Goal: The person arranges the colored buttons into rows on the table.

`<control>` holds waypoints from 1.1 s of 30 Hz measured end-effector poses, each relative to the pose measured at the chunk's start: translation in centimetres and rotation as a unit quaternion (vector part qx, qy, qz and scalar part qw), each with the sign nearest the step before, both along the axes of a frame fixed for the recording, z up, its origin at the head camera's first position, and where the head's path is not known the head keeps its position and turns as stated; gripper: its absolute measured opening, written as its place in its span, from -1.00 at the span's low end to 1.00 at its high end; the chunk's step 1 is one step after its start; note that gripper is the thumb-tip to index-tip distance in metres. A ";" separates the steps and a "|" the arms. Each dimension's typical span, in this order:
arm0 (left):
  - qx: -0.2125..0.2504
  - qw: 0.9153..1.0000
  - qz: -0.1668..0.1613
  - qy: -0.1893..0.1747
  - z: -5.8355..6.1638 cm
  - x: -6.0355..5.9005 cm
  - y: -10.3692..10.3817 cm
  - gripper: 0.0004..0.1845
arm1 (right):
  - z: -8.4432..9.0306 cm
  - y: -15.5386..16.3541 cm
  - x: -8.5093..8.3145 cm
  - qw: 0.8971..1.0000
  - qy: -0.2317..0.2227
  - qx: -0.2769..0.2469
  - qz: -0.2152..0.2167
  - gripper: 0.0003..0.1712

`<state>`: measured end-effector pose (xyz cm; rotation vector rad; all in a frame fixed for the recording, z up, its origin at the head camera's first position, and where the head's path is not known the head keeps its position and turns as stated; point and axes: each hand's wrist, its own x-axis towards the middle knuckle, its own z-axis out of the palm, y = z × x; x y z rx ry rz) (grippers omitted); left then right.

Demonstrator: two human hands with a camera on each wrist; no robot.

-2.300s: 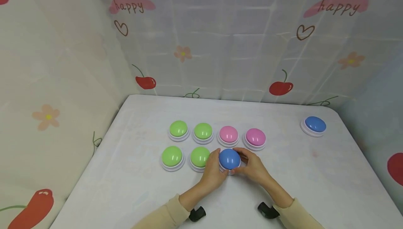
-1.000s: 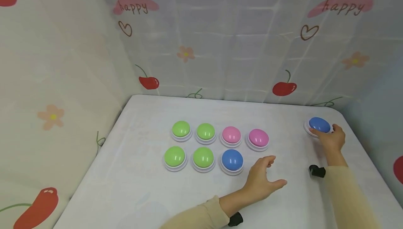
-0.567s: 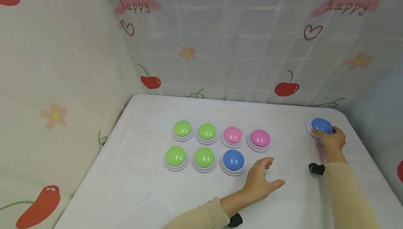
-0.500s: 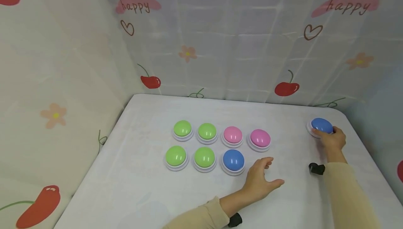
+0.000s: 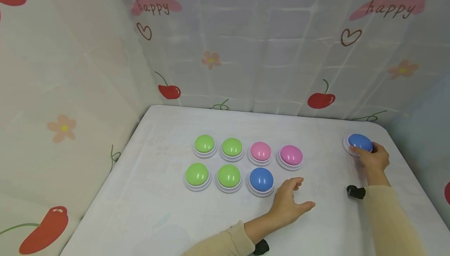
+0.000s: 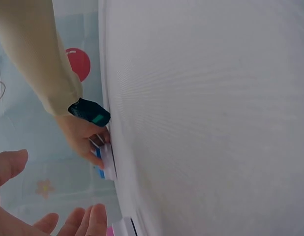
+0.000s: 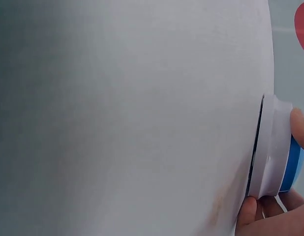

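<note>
At the table's back right corner, my right hand (image 5: 376,159) holds a blue dome push button (image 5: 360,142) by its round white base. In the right wrist view the thumb lies against the upper side of this button (image 7: 272,147), and curled fingers (image 7: 249,211) are at its lower edge. My left hand (image 5: 285,203) hovers with thumb and fingers spread and nothing between them. Just left of it stands another blue push button (image 5: 261,180), the right end of the front row. In the left wrist view, left fingers (image 6: 95,221) show at the bottom.
Left of that blue button are two green buttons (image 5: 197,174) (image 5: 229,176). Behind them runs a row of two green buttons (image 5: 204,144) (image 5: 232,147) and two pink ones (image 5: 260,152) (image 5: 291,156). A printed curtain (image 5: 246,52) hangs behind the white table (image 5: 158,209).
Both hands have left the front blue button they were round. My right hand has gone to the far right one and taken hold; my left has shifted right, opening. Little movement in the last half second.
</note>
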<state>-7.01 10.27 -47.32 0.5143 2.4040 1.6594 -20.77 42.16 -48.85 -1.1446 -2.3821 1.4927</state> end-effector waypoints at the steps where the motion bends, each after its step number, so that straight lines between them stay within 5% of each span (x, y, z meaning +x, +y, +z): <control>1: -0.002 1.000 0.002 0.003 0.0 0.0 0.0 -0.36 | 0.0 -0.1 0.1 1.000 0.000 0.002 0.004 0.00; 9: 0.003 0.999 0.026 0.023 -0.3 -0.5 -0.2 -0.38 | 1.0 -1.2 2.2 0.998 -0.015 0.030 0.055 0.04; 18: 0.033 0.999 0.032 0.022 -0.5 -0.9 -0.4 -0.39 | 2.1 -4.3 5.4 0.989 0.017 0.028 0.142 0.07; 26: 0.036 0.999 0.037 0.012 -0.4 -1.0 -0.4 -0.39 | 2.7 -7.1 8.0 0.968 0.045 0.075 0.234 0.01; 33: 0.039 0.998 0.048 0.005 -0.5 -1.0 -0.3 -0.39 | 1.3 -7.8 9.4 0.951 0.068 0.104 0.282 0.00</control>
